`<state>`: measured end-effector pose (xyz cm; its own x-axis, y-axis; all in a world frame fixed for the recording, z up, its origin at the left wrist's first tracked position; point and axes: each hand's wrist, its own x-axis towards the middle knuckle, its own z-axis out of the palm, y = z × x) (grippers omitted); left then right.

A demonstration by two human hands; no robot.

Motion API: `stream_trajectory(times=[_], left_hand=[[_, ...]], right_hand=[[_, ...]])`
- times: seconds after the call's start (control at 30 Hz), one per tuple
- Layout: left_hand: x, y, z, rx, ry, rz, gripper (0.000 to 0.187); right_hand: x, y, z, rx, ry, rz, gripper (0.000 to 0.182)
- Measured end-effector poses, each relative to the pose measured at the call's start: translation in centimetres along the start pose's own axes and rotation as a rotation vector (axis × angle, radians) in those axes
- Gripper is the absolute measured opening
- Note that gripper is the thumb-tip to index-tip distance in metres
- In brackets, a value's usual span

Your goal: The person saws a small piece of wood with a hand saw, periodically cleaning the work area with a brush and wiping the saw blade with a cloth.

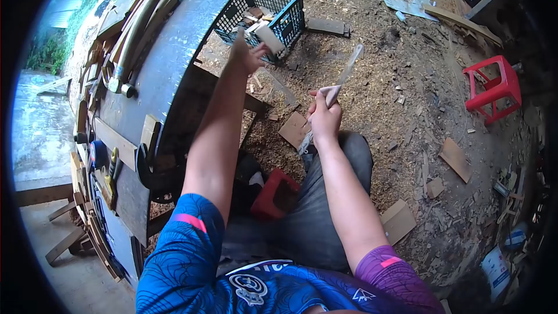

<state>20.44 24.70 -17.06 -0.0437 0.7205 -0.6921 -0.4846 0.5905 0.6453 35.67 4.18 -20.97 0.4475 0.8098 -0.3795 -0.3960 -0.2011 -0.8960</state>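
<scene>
My left hand [252,59] reaches out over the near side of a dark green plastic crate [289,10]. Its fingers are stretched apart and slightly blurred. A pale flat wood block [269,39] is just beyond the fingertips, at the crate's rim; whether it still touches them is hard to tell. Several wood offcuts [253,18] lie inside the crate. In front of my right knee, my right hand [325,117] is closed around a long narrow metal blade [350,64], its tip pointing up and away. Pale wrapping shows around the gripped part, and greyish strands hang below the fist.
A dark sheet-topped bench [174,35] stands at left, bearing a hammer [120,84] and wood strips. A red stool [494,88] stands at right. Wood shavings and loose boards [455,159] cover the ground. A red plastic seat [273,195] shows beneath me.
</scene>
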Motion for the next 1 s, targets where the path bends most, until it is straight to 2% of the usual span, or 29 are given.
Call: stream_trajectory(times=[0.03, 0.07, 0.13, 0.17, 0.2, 0.23, 0.27, 0.3, 0.33, 0.37, 0.43, 0.5, 0.57, 0.63, 0.7, 0.77, 0.83, 0.9, 0.97, 1.0], left_hand=[[0.2, 2.1, 1.1, 0.112, 0.135, 0.097, 0.102], [2.3, 2.9, 1.3, 0.193, 0.162, 0.237, 0.098], [5.9, 2.5, 0.4, 0.454, 0.317, 0.311, 0.095], [3.8, 1.4, 0.5, 0.578, 0.334, 0.373, 0.094], [5.5, -1.4, -1.0, 0.665, 0.322, 0.523, 0.086], [-0.8, -2.9, -1.4, 0.852, 0.153, 0.528, 0.075], [-0.8, -5.9, -3.9, 1.032, 0.080, 0.641, 0.069], [-4.5, -7.8, -5.2, 1.163, -0.009, 0.500, 0.064], [-5.6, -11.9, -8.6, 1.146, -0.038, 0.497, 0.058], [-10.0, -13.6, -10.3, 1.072, -0.186, 0.398, 0.056], [-15.9, -15.9, -14.9, 1.150, -0.364, 0.125, 0.051], [-22.3, -14.6, -17.9, 1.332, -0.705, 0.199, 0.049], [-25.7, -11.8, -20.7, 1.445, -1.111, 0.169, 0.042], [-32.0, -5.1, -17.8, 1.344, -1.024, 0.192, 0.035], [-34.5, -1.1, -18.3, 1.242, -0.920, 0.594, 0.029], [-37.5, 3.0, -18.8, 1.072, -0.592, 0.439, 0.025], [-37.4, 5.9, -20.1, 1.091, -0.321, 0.701, 0.023], [-34.4, 8.1, -22.4, 1.318, -0.046, 1.158, 0.020], [-33.3, 9.8, -23.1, 1.381, 0.108, 1.307, 0.016], [-32.6, 10.6, -23.4, 1.358, 0.101, 1.205, 0.024]], right_hand=[[-0.1, -0.1, 0.0, 0.002, 0.008, 0.006, 0.026], [-0.1, -0.1, -0.1, -0.004, 0.011, 0.008, 0.026], [0.3, 0.2, 0.0, -0.100, -0.013, -0.047, 0.027], [0.5, 0.3, 0.2, -0.084, -0.007, -0.046, 0.027], [0.8, 0.4, 0.4, -0.074, 0.004, -0.043, 0.027], [1.0, 0.7, 0.5, -0.065, 0.014, -0.038, 0.027], [1.4, 1.2, 0.5, -0.087, 0.007, -0.045, 0.027], [1.6, 1.9, 0.6, -0.081, 0.007, -0.042, 0.027], [1.9, 2.6, 0.6, -0.185, -0.001, -0.038, 0.031], [2.2, 3.2, 0.6, -0.293, -0.014, -0.036, 0.035], [1.9, 2.9, 0.5, -0.237, -0.095, -0.036, 0.029], [1.0, 1.1, 0.3, -0.150, -0.148, 0.149, 0.021], [0.7, 0.8, 0.1, -0.100, -0.118, 0.153, 0.014], [1.8, 1.8, -0.7, -0.090, -0.175, 0.127, 0.020], [1.1, 0.8, -0.6, 0.029, -0.227, 0.026, 0.025], [0.3, 0.1, -0.4, -0.004, -0.246, -0.138, 0.025], [-1.8, -1.4, -0.2, 0.026, -0.251, -0.208, 0.027], [-5.8, -4.5, 0.5, -0.054, -0.377, -0.174, 0.029], [-11.6, -7.6, 2.2, -0.145, -0.538, -0.160, 0.034], [-13.3, -8.3, 2.8, -0.197, -0.638, -0.151, 0.040]])
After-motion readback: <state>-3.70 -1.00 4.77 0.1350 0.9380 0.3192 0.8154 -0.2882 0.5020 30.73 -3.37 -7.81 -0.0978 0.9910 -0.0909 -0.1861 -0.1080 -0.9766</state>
